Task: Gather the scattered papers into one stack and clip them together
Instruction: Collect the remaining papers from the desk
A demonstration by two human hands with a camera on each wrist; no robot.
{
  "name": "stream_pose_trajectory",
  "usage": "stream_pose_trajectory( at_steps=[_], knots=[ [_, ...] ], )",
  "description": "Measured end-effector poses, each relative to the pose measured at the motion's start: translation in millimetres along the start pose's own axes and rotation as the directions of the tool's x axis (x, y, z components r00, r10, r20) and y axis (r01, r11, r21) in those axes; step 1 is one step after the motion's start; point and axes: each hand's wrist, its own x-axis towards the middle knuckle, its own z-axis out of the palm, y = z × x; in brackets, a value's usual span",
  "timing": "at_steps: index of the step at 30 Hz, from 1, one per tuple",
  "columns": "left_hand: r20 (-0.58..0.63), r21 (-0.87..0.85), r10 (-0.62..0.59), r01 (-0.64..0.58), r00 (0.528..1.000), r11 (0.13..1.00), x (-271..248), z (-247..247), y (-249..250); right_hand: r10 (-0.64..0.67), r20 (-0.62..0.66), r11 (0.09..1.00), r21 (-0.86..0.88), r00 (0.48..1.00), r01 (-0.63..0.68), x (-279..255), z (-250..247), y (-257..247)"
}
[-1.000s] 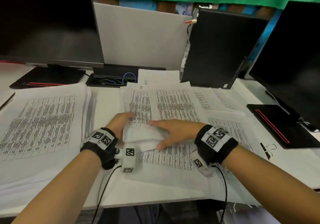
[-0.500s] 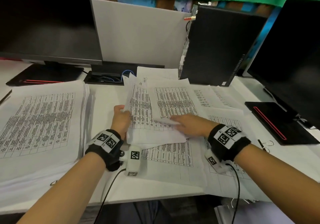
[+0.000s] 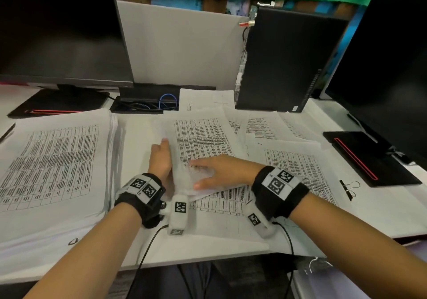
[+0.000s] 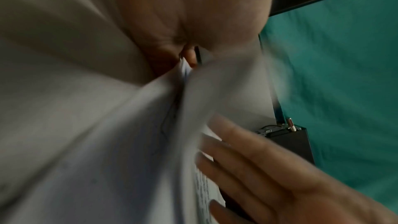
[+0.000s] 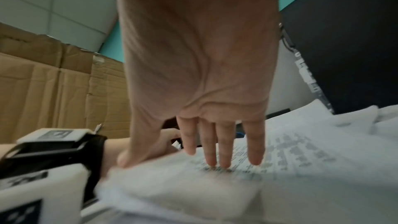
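The right hand's fingers (image 3: 198, 166) lay straight and flat on the gathered sheets (image 3: 203, 141) at mid-desk, while the left hand (image 3: 160, 160) gripped their left edge. More papers (image 3: 298, 167) lay scattered rightward, a binder clip (image 3: 346, 189) beyond on the desk (image 3: 392, 206).

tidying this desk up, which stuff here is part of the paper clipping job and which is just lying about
Job:
- left hand gripping gathered sheets
- right hand flat on them
- loose papers
- binder clip

Lying about:
- big paper pile
- monitors
- computer tower
- blue cable
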Motion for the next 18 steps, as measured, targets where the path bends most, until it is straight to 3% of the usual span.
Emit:
stream_pose_trajectory(
  at_steps=[2,4,7,10,11,12,14,15,16,17,18],
  knots=[
    [0.025,0.053,-0.025,0.024,0.999,0.998,0,0,2,0.049,-0.05,0.998,0.029,0.998,-0.048,-7,-8,11],
    [0.054,0.089,-0.044,0.039,0.998,0.995,3,-1,3,0.155,-0.091,0.985,-0.057,0.984,-0.16,-16,-15,22],
    [-0.042,0.049,-0.051,0.053,0.998,0.997,10,-9,17,0.259,-0.212,0.947,-0.137,0.942,-0.291,-27,-20,30],
    [-0.146,0.114,0.043,-0.027,0.988,0.993,14,-41,35,0.299,-0.375,0.906,-0.176,0.878,-0.384,-28,-28,41],
    [-0.126,0.242,0.093,-0.06,0.988,0.968,14,-51,42,0.32,-0.37,0.902,-0.16,0.872,-0.4,-24,-30,47],
    [-0.129,0.257,0.121,-0.085,0.984,0.963,11,-60,48,0.336,-0.317,0.909,-0.136,0.887,-0.393,-17,-31,53],
    [-0.006,-0.073,0.068,-0.068,0.998,0.995,9,-74,59,0.294,-0.109,0.951,-0.065,0.95,-0.302,1,-28,56],
    [0.077,-0.335,0.061,-0.032,0.995,0.942,12,-76,61,0.248,-0.021,0.966,-0.065,0.969,-0.248,12,-23,52],
    [0.165,-0.533,-0.01,0.097,0.986,0.841,14,-78,62,0.215,0.026,0.973,-0.09,0.976,-0.212,22,-16,47],
    [0.23,-0.635,-0.035,0.177,0.973,0.752,16,-79,62,0.205,0.035,0.974,-0.111,0.978,-0.2,32,-10,41],
    [0.255,-0.616,-0.032,0.188,0.966,0.765,16,-78,61,0.217,0.015,0.97,-0.115,0.976,-0.214,39,-5,34]
  ],
)
